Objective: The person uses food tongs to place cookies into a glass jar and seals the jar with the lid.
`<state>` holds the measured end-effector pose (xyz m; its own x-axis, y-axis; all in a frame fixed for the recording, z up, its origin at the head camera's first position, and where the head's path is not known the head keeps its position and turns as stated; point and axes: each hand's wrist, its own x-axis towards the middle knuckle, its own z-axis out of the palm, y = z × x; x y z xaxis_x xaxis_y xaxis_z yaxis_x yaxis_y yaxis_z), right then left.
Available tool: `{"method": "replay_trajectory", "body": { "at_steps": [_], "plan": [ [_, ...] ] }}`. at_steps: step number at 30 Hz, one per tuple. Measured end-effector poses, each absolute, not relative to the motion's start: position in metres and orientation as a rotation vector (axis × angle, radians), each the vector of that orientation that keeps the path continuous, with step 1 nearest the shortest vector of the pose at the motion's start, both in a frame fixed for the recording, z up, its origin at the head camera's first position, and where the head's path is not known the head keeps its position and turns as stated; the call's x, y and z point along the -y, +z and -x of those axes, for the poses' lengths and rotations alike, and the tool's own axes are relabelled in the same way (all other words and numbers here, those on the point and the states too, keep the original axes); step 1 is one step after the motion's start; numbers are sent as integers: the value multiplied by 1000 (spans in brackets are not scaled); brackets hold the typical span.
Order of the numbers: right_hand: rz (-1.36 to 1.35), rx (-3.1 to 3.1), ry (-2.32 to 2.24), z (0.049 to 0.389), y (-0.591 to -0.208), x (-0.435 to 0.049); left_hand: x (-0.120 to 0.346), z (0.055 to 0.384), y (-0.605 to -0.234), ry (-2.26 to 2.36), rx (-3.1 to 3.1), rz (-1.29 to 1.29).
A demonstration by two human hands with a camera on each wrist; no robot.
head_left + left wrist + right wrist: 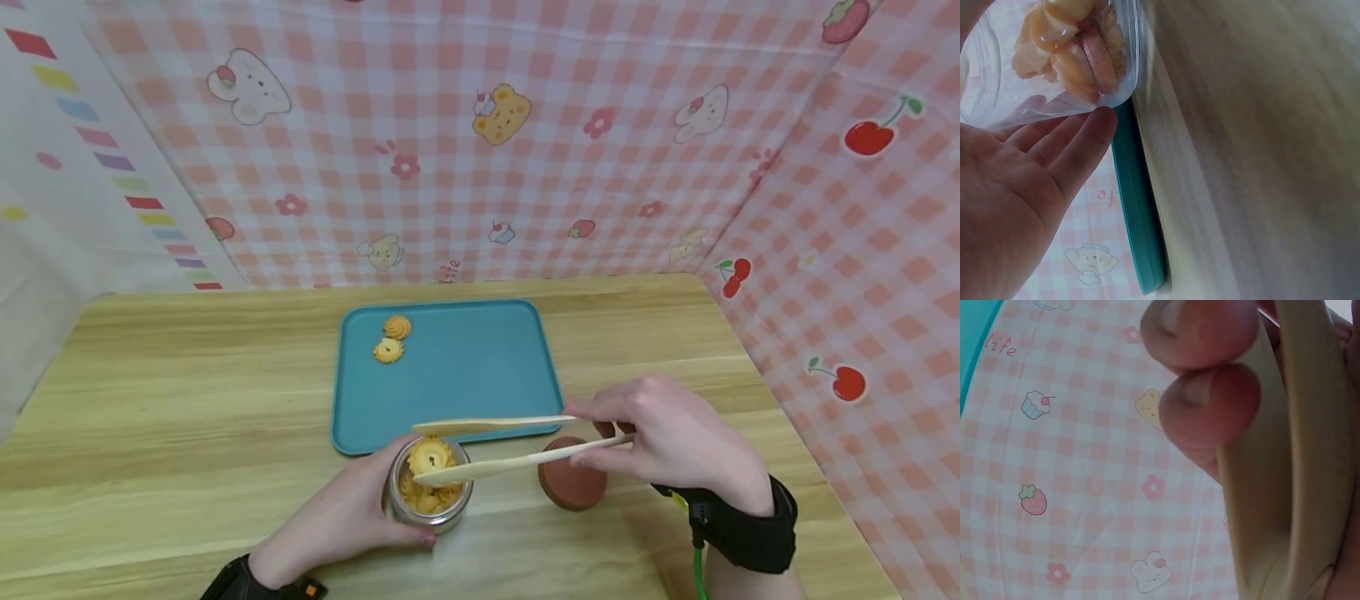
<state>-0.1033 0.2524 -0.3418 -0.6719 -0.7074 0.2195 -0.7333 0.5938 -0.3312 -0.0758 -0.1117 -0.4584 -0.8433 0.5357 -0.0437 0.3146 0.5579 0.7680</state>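
Note:
My left hand (356, 510) grips a clear jar (452, 522) with a silvery rim, full of butter cookies (1072, 47); its fingers lie along the jar's wall in the left wrist view. My right hand (671, 433) holds wooden tongs (510, 461), thumb and fingers on the two arms. The tong tips stand apart over the jar's mouth, with a round cookie (431, 455) between them; how firmly they hold it, I cannot tell. In the right wrist view, fingertips (1210, 403) press against a tong arm, and the tips are out of sight.
A blue tray (472, 367) lies behind the jar, with two cookies (392, 339) near its back left corner. Below the tongs sits a round brown lid (573, 487) on the wooden table (187, 417). Pink checked cloth (442, 200) hangs behind and to the right.

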Motion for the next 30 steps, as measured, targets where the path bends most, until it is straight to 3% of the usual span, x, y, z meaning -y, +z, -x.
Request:
{"method": "replay_trajectory", "body": {
  "at_steps": [15, 30],
  "plan": [
    [-1279, 2738, 535, 99, -341, -251, 111, 75, -459, 1170, -2510, -677],
    [-1077, 2877, 631, 106, -343, -249, 111, 78, -459, 1173, -2520, -699]
  ]
}}
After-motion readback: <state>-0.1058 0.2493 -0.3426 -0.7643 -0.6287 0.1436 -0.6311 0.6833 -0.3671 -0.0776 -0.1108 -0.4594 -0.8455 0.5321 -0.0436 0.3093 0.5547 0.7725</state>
